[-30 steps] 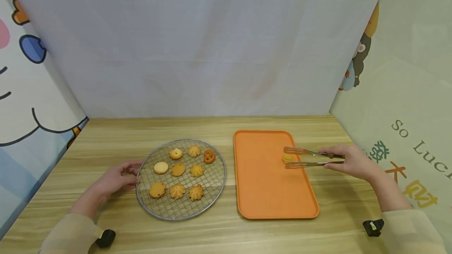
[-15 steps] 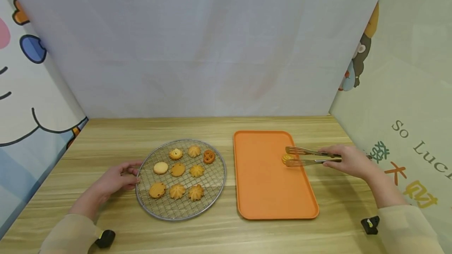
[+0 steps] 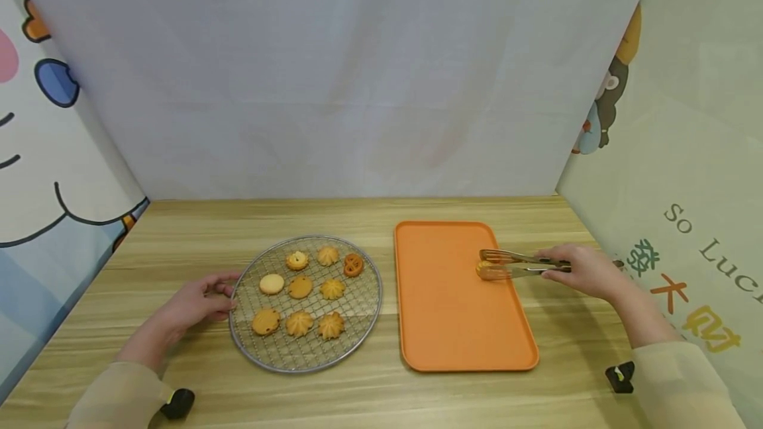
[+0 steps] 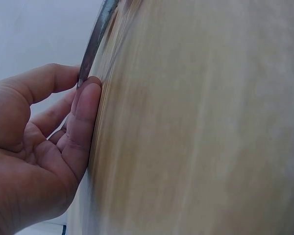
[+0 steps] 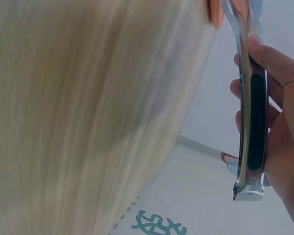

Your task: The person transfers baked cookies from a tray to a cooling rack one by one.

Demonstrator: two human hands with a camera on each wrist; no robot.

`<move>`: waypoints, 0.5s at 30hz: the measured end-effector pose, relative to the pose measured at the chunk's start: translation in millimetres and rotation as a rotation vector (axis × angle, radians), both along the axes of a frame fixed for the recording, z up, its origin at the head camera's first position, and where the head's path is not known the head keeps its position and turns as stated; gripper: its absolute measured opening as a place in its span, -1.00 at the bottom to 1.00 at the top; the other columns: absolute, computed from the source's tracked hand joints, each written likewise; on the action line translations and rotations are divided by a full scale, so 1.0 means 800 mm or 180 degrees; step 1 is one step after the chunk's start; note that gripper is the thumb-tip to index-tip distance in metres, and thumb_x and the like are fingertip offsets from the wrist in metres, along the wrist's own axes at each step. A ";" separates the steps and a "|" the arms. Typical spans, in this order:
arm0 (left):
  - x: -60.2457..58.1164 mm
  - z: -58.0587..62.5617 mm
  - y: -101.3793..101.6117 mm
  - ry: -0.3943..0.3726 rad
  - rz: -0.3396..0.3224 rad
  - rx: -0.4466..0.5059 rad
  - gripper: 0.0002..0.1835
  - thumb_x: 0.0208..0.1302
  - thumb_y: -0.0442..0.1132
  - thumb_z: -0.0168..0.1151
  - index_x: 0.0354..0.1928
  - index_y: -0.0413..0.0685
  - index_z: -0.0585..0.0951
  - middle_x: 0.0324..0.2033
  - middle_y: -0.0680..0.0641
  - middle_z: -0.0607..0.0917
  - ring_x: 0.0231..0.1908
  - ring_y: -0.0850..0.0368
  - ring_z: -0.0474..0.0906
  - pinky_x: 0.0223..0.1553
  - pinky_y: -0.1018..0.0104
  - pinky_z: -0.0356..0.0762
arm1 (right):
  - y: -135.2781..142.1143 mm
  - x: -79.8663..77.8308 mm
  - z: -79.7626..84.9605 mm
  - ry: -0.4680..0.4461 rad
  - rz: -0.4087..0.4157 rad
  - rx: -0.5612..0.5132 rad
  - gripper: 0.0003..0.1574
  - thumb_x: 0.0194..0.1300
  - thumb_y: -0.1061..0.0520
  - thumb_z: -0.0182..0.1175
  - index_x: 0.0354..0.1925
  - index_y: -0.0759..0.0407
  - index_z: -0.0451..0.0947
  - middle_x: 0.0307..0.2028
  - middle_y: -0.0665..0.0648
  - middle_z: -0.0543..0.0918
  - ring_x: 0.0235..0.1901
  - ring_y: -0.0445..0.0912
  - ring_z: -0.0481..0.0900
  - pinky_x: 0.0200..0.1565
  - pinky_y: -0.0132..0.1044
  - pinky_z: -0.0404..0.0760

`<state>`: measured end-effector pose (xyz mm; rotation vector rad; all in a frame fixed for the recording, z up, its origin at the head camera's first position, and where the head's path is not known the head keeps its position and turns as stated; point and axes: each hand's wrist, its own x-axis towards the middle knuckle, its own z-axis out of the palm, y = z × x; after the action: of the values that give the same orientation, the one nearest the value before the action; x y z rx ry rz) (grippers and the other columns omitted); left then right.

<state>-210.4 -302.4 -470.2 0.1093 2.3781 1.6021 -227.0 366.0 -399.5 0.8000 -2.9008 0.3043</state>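
Observation:
A round wire cooling rack (image 3: 292, 370) lies on the left half of the wooden table, bearing several golden cookies and one pretzel-shaped piece (image 3: 353, 265). My left hand (image 3: 193, 304) pinches its left rim between thumb and fingers; the left wrist view shows the metal rim (image 4: 92, 51) at the fingertips. In my right hand (image 3: 587, 272) are metal tongs (image 3: 518, 257) with dark grips, held from the right. Their slotted ends reach over the right edge of an orange tray (image 3: 450, 323), one on each side of a small yellow swirled cookie (image 3: 481, 269), partly hidden by the nearer arm.
The wooden table (image 3: 197, 237) ends at a grey-white backdrop (image 3: 357, 85) behind. Printed cloth panels (image 3: 685, 118) stand to the right and left. A strip of table separates the rack from the tray.
The tongs have moved slightly left and their arms have drawn closer together around the swirled cookie. My left hand and the rack have stayed in place.

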 end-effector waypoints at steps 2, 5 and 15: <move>0.000 -0.001 0.000 0.0010 0.0006 0.0001 -0.29 0.22 -0.39 0.21 0.37 -0.35 0.16 -0.08 -0.24 0.40 -0.22 0.18 0.51 -0.22 0.29 0.64 | 0.000 -0.001 -0.002 0.0038 0.0020 0.0014 -0.53 0.16 0.12 0.32 0.05 0.25 0.58 -0.09 0.25 0.66 -0.24 0.01 0.64 -0.36 -0.22 0.56; 0.000 -0.002 0.000 0.0026 0.0003 -0.0003 -0.29 0.22 -0.39 0.21 0.37 -0.36 0.16 -0.08 -0.25 0.41 -0.23 0.18 0.52 -0.22 0.29 0.64 | 0.000 -0.002 -0.004 0.0090 0.0040 0.0028 -0.54 0.15 0.15 0.32 0.04 0.26 0.59 -0.09 0.25 0.67 -0.23 0.03 0.64 -0.35 -0.20 0.57; 0.000 0.000 0.001 0.0013 0.0006 0.0004 -0.29 0.22 -0.38 0.20 0.37 -0.36 0.16 -0.07 -0.26 0.41 -0.23 0.18 0.52 -0.21 0.29 0.64 | -0.003 0.000 0.000 0.0136 0.0049 0.0033 -0.54 0.15 0.17 0.32 0.03 0.27 0.59 -0.09 0.25 0.66 -0.23 0.05 0.64 -0.36 -0.20 0.56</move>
<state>-210.4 -302.0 -470.3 0.1105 2.3811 1.6057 -226.9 363.7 -399.8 0.8203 -2.8603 0.2706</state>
